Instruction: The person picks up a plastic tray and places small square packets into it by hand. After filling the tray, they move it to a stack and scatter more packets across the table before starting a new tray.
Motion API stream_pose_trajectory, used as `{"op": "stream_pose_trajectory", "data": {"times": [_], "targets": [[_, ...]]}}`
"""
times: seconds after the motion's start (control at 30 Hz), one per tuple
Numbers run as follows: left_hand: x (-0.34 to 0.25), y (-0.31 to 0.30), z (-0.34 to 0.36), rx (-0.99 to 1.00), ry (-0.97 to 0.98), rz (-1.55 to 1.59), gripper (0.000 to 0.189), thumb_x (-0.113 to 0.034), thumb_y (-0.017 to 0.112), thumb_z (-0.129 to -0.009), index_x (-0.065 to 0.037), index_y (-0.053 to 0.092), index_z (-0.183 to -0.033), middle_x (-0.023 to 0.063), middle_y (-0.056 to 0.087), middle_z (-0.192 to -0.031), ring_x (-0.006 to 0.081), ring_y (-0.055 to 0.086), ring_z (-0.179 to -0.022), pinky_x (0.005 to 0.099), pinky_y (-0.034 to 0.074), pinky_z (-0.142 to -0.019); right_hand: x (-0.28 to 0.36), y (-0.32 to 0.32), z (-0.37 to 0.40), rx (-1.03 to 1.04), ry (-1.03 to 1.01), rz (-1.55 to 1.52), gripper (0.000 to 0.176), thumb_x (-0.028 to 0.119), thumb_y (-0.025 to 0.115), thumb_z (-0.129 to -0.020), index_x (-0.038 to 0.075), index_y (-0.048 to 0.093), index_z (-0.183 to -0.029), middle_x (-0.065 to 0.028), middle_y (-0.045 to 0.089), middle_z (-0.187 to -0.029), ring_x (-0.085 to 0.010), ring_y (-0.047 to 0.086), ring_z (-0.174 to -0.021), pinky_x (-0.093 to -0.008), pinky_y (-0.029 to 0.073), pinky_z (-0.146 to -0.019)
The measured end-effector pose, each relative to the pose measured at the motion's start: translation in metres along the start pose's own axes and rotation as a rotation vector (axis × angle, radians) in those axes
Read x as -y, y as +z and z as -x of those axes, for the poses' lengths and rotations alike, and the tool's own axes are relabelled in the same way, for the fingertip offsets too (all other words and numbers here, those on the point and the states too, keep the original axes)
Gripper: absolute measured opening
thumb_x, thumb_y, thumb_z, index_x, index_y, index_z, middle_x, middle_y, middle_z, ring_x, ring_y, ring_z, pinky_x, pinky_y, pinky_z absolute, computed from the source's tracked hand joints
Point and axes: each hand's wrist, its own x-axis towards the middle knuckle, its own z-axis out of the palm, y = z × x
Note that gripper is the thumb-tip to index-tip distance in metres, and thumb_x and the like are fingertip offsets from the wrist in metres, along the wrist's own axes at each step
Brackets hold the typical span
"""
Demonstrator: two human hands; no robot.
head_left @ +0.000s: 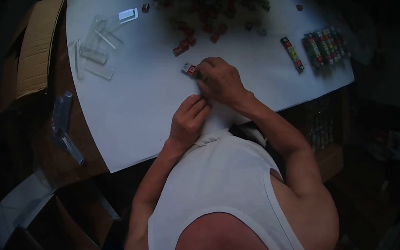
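Note:
At the near part of the white tabletop, my right hand point(220, 81) is closed, its fingertips on a small red-and-grey box point(189, 68). The part of the box under the fingers is hidden. Just below it, close to my body, my left hand point(191, 117) has its fingers curled together. Whatever lies in its grip, if anything, cannot be made out. A little beyond the hands sit loose small red boxes point(181, 50). Farther back is a dark heap of similar red and green pieces point(208, 7).
Clear plastic cases point(94, 56) lie at the left of the white table point(128, 102). On the right are a single multicoloured strip of boxes point(292, 54) and a stack of such strips point(325, 46). A cardboard box point(37, 47) and more clear plastic cases point(63, 114) flank the left edge.

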Motion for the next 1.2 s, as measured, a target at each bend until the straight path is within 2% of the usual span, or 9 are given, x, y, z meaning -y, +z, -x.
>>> {"op": "stream_pose_trajectory", "data": {"times": [0.07, 0.13, 0.2, 0.37, 0.6, 0.73, 0.87, 1.07, 1.2], "targets": [[0.002, 0.000, -0.001, -0.004, 0.010, -0.022, 0.023, 0.003, 0.071, -0.080, 0.002, 0.075, -0.102, 0.0144, 0.074, -0.107, 0.0325, 0.069, -0.112, 0.0419, 0.060, -0.095, -0.015, -0.013, 0.003, 0.000, -0.026, -0.072, 0.027, 0.012, 0.076, -0.078, 0.007, 0.072, -0.104, -0.0143, 0.069, -0.102, -0.0341, 0.069, -0.095, -0.0437, 0.059, -0.080], [0.003, 0.001, 0.002, 0.003, -0.022, 0.006, 0.022, 0.004, 0.072, -0.081, 0.002, 0.075, -0.102, 0.0150, 0.075, -0.109, 0.0332, 0.069, -0.112, 0.0438, 0.060, -0.096, -0.037, -0.041, 0.017, -0.169, -0.020, -0.021, 0.023, 0.012, 0.075, -0.079, 0.006, 0.072, -0.101, -0.0140, 0.070, -0.101, -0.0342, 0.068, -0.094, -0.0444, 0.058, -0.080], [0.004, 0.004, 0.003, 0.000, -0.027, 0.017, 0.022, 0.006, 0.072, -0.081, 0.001, 0.075, -0.102, 0.0145, 0.074, -0.110, 0.0334, 0.069, -0.113, 0.0445, 0.060, -0.096, -0.068, -0.075, 0.023, -0.248, 0.120, 0.042, 0.020, 0.012, 0.074, -0.080, 0.006, 0.073, -0.099, -0.0137, 0.071, -0.100, -0.0335, 0.069, -0.095, -0.0441, 0.058, -0.080], [0.003, 0.003, 0.000, -0.021, -0.024, 0.004, 0.020, 0.005, 0.073, -0.082, 0.002, 0.075, -0.102, 0.0154, 0.075, -0.108, 0.0331, 0.070, -0.110, 0.0441, 0.060, -0.094, -0.153, -0.132, 0.037, -0.357, 0.227, 0.417, 0.024, 0.015, 0.075, -0.081, 0.007, 0.074, -0.103, -0.0145, 0.073, -0.103, -0.0340, 0.069, -0.097, -0.0443, 0.055, -0.088], [0.001, -0.003, 0.002, -0.027, -0.099, 0.076, 0.022, 0.004, 0.076, -0.081, 0.000, 0.075, -0.102, 0.0121, 0.075, -0.109, 0.0332, 0.070, -0.111, 0.0431, 0.060, -0.094, -0.197, -0.131, 0.049, -0.190, 0.304, 0.480, 0.032, 0.020, 0.078, -0.087, 0.006, 0.072, -0.115, -0.0150, 0.072, -0.113, -0.0337, 0.069, -0.107, -0.0440, 0.054, -0.095], [0.016, -0.005, 0.002, -0.107, -0.194, 0.052, 0.024, 0.003, 0.077, -0.080, 0.000, 0.075, -0.104, 0.0128, 0.074, -0.115, 0.0350, 0.066, -0.118, 0.0427, 0.060, -0.095, -0.200, -0.130, 0.050, -0.211, 0.230, 0.539, 0.032, 0.021, 0.078, -0.087, 0.007, 0.071, -0.114, -0.0175, 0.069, -0.120, -0.0346, 0.067, -0.114, -0.0454, 0.054, -0.098], [0.077, -0.046, -0.028, -0.232, -0.337, -0.440, 0.028, -0.001, 0.072, -0.086, -0.001, 0.073, -0.114, 0.0167, 0.068, -0.129, 0.0418, 0.052, -0.133, 0.0474, 0.051, -0.106, -0.179, -0.128, 0.046, -0.277, 0.125, 0.607, 0.031, 0.014, 0.077, -0.089, 0.006, 0.069, -0.117, -0.0183, 0.066, -0.133, -0.0369, 0.063, -0.125, -0.0469, 0.051, -0.105], [0.179, -0.079, -0.073, -0.125, -0.441, -0.743, 0.047, -0.022, 0.074, -0.091, 0.003, 0.064, -0.130, 0.0214, 0.061, -0.136, 0.0425, 0.046, -0.138, 0.0553, 0.035, -0.117, -0.137, -0.106, 0.034, -0.293, 0.002, 0.425, 0.033, 0.004, 0.075, -0.088, 0.005, 0.068, -0.119, -0.0172, 0.065, -0.133, -0.0364, 0.062, -0.126, -0.0472, 0.051, -0.106], [0.172, -0.065, -0.066, -0.039, -0.447, -0.682, 0.047, -0.020, 0.076, -0.090, 0.004, 0.064, -0.128, 0.0215, 0.062, -0.133, 0.0431, 0.048, -0.137, 0.0554, 0.035, -0.118, -0.114, -0.093, 0.034, -0.277, 0.018, 0.457, 0.032, 0.002, 0.075, -0.089, 0.004, 0.070, -0.120, -0.0166, 0.066, -0.134, -0.0351, 0.063, -0.126, -0.0462, 0.051, -0.108]]}}
